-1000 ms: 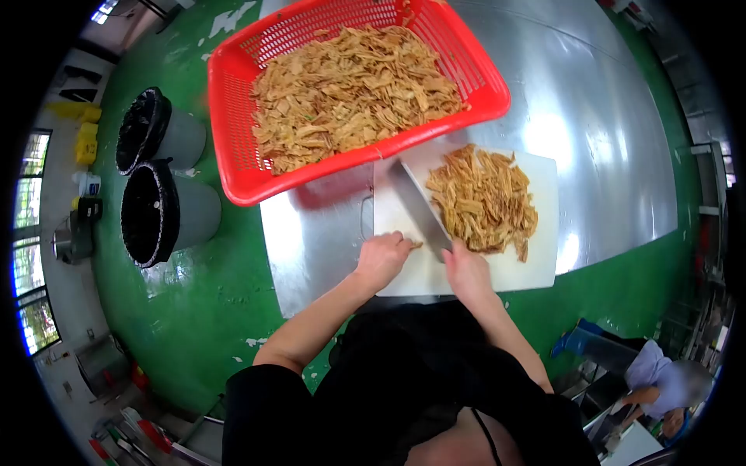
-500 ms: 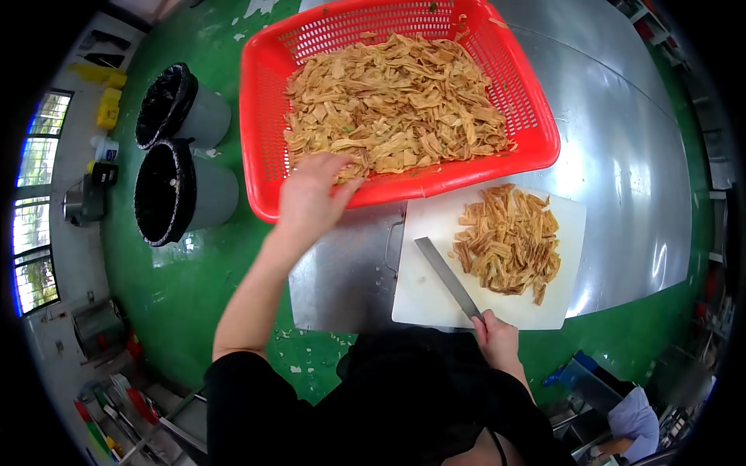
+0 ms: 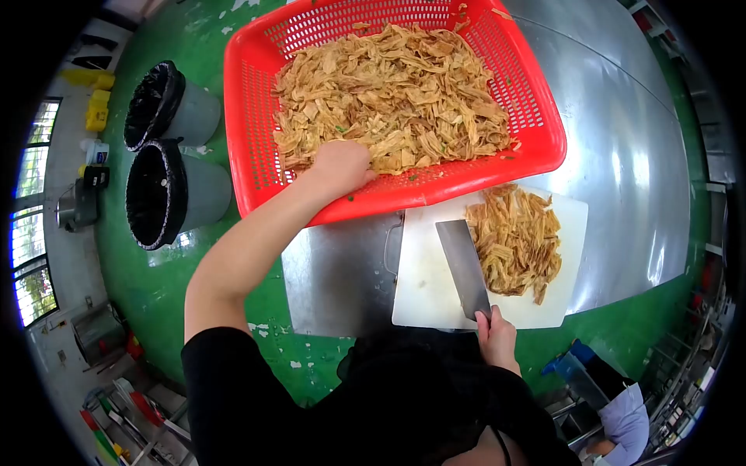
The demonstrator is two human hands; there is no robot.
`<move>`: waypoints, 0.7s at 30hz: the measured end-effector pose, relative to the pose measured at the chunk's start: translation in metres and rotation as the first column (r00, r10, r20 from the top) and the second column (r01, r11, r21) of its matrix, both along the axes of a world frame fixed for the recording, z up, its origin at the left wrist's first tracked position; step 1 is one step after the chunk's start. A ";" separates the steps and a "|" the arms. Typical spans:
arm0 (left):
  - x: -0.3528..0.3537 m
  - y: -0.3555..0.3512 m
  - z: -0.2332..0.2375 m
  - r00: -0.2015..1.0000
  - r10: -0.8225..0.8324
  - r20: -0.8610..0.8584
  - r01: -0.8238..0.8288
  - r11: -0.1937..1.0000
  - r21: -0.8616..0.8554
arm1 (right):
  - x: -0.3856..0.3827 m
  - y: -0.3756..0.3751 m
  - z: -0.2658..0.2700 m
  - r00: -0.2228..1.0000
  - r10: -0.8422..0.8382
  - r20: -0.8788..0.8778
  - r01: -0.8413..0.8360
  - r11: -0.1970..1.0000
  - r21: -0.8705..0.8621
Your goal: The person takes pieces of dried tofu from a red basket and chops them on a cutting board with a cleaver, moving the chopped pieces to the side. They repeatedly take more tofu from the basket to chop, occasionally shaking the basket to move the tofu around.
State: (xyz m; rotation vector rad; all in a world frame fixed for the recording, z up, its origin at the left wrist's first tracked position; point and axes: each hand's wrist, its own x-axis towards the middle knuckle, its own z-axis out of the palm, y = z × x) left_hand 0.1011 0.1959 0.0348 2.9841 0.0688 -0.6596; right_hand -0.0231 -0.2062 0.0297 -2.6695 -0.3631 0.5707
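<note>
My left hand [image 3: 343, 165] reaches over the near rim of a red perforated plastic basket [image 3: 412, 190]. Its fingers are curled in at the near edge of a heap of yellow-brown food strips [image 3: 396, 93], and what they grip is hidden. My right hand [image 3: 498, 339] is wrapped round the handle of a cleaver [image 3: 464, 268]. The cleaver's broad blade shows its flat face over a white cutting board [image 3: 423, 299], beside a smaller pile of cut strips [image 3: 519, 245]. The exact kind of food cannot be told.
Basket and board rest on a shiny metal table [image 3: 629, 194]. Two grey bins [image 3: 203, 194] lined with black bags stand on the green floor at left. Another person [image 3: 624, 419] is at the lower right. A metal handle [image 3: 391, 248] lies beside the board.
My left hand has moved right and its fingers have curled into the strips. The basket has shifted slightly nearer. The cleaver has turned from edge-on to show its broad face, closer to the cut pile.
</note>
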 end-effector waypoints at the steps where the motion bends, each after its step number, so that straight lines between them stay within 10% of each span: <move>1: 0.004 0.003 -0.022 0.999 -0.024 0.033 0.023 1.000 0.015 | 0.001 -0.001 -0.001 1.000 -0.006 -0.004 0.006 1.000 0.001; 6: 0.000 0.030 0.032 0.965 0.220 -0.143 -0.251 0.931 -0.263 | 0.002 -0.002 -0.004 1.000 -0.003 -0.003 0.003 1.000 0.004; 11: -0.048 0.048 0.066 0.829 0.444 -0.341 -0.501 0.318 -0.805 | 0.004 -0.004 -0.006 1.000 -0.014 -0.011 0.015 0.999 0.039; 16: -0.090 0.033 0.074 0.776 0.508 -0.373 -0.439 0.011 -0.899 | 0.003 -0.003 0.000 1.000 0.016 0.014 -0.016 1.000 0.004; 21: -0.168 0.106 0.097 0.450 0.811 -0.374 -0.381 -0.205 -0.902 | 0.000 -0.011 -0.015 1.000 -0.005 -0.010 0.007 0.984 0.177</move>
